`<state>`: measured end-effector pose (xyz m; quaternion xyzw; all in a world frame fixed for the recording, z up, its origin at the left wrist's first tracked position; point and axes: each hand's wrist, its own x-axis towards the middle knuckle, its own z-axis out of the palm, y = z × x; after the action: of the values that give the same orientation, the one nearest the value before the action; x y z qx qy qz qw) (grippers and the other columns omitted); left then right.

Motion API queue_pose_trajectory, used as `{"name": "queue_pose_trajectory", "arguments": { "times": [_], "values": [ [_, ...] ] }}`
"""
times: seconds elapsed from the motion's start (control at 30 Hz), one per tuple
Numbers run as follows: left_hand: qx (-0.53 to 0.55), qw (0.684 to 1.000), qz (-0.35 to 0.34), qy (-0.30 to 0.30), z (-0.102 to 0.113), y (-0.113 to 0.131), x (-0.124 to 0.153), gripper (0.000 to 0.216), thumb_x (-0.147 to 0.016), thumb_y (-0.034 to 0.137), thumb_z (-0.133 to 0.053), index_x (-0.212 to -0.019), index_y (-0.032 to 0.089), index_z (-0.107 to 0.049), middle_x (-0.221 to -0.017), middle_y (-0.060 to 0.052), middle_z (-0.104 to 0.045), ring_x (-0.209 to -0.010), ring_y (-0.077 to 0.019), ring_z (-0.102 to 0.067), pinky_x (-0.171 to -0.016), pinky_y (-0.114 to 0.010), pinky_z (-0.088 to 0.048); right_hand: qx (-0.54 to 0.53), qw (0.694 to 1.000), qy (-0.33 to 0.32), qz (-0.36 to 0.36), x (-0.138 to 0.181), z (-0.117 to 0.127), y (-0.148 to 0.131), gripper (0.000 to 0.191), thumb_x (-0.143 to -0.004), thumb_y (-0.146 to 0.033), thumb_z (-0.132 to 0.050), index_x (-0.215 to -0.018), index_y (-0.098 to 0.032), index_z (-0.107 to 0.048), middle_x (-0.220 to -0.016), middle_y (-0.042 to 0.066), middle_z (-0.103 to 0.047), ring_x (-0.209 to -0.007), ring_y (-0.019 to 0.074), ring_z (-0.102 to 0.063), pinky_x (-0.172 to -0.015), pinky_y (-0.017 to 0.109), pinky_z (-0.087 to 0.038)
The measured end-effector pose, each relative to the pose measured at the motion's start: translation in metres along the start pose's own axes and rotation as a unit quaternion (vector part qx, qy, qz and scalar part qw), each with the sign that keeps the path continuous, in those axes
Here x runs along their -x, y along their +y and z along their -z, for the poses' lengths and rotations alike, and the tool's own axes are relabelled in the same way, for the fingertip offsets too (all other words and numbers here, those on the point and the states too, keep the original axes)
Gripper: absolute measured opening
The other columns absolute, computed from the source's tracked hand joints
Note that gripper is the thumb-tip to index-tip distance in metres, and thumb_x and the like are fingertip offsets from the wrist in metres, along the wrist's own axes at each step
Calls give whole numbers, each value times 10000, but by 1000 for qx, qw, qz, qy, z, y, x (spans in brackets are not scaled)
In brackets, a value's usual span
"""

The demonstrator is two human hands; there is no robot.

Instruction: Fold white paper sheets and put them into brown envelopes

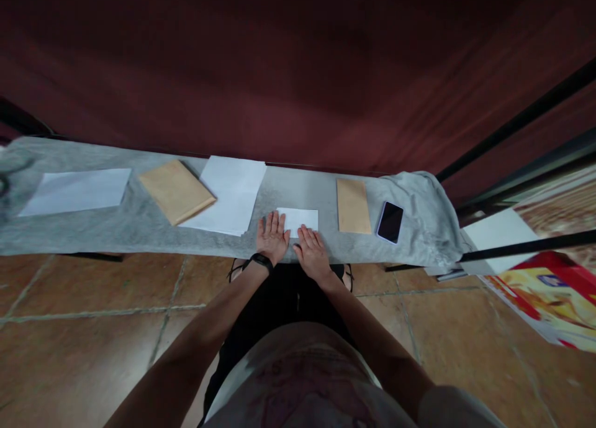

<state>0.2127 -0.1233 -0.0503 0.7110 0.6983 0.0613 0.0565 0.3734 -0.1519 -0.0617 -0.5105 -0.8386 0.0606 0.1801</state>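
Just below the frame's centre, the left hand (273, 238) and right hand (313, 252) lie flat, fingers outstretched, grasping nothing, over the near side of the white paper (298, 217). Probably light and easily creased, its uncovered far edge should suit pinching.

Black wristband (262, 261); black trousers (289, 297); pale printed shirt (302, 381)
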Motion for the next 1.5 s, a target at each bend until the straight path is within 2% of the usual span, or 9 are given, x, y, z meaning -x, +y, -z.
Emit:
{"name": "queue_pose_trajectory", "arguments": {
  "times": [0.27,0.47,0.67,0.9,1.17,1.33,1.43,1.5],
  "values": [
    [-5,1000,23,15,-5,-3,3,642,-1025,440,-271,-1594,144,-232,-1666,-174,-157,-1542,-329,-148,-1236,-552,-128,17,1000,-2,-26,-5,-2,28,580,-1055,-386,-380,-1550,-87,-337,-1593,155,-365,-1484,272,-345,-1233,484,-252],
    [-3,1000,24,17,-8,-4,3,644,-1022,448,-261,-1598,162,-223,-1664,-157,-187,-1544,-317,-149,-1232,-564,-140,19,999,-1,-46,-23,-4,43,564,-1058,-388,-348,-1556,-123,-340,-1578,145,-395,-1469,267,-375,-1235,498,-238],
    [-10,1000,27,9,-6,-4,2,644,-1020,449,-271,-1589,147,-252,-1662,-173,-184,-1538,-328,-171,-1234,-550,-135,28,998,-12,-46,-43,-6,51,582,-1058,-370,-351,-1577,-116,-282,-1605,150,-327,-1497,265,-323,-1244,517,-204],
    [-11,1000,26,11,-4,-4,2,654,-1018,461,-275,-1593,152,-231,-1655,-168,-218,-1533,-313,-201,-1227,-554,-162,40,996,-17,-75,-36,-9,41,608,-1046,-382,-410,-1572,-100,-291,-1608,163,-321,-1507,268,-299,-1260,512,-172],
    [-9,999,25,19,-2,-2,3,646,-1020,451,-266,-1591,149,-244,-1654,-169,-217,-1536,-317,-186,-1227,-559,-165,23,1000,3,-18,-2,-5,27,579,-1051,-398,-407,-1556,-125,-332,-1594,134,-370,-1493,257,-330,-1249,500,-205],
    [-2,999,27,16,-3,-4,2,639,-1019,441,-284,-1586,147,-259,-1662,-166,-184,-1541,-318,-167,-1234,-564,-143,19,1000,-4,-5,9,1,18,568,-1048,-402,-411,-1546,-136,-353,-1591,125,-377,-1481,261,-353,-1251,517,-180],
    [7,999,25,34,-2,-4,3,624,-1021,427,-282,-1586,163,-266,-1670,-137,-168,-1548,-313,-129,-1240,-576,-117,15,1000,-3,-2,13,3,13,560,-1044,-396,-422,-1545,-151,-358,-1589,121,-381,-1471,263,-369,-1248,538,-172],
    [18,999,-3,47,-1,1,6,607,-1025,409,-266,-1587,177,-268,-1675,-103,-169,-1554,-292,-99,-1250,-559,-110,12,1000,-1,-1,16,3,9,558,-1041,-388,-429,-1542,-149,-363,-1590,124,-380,-1465,265,-378,-1246,542,-174]
  ]
}}
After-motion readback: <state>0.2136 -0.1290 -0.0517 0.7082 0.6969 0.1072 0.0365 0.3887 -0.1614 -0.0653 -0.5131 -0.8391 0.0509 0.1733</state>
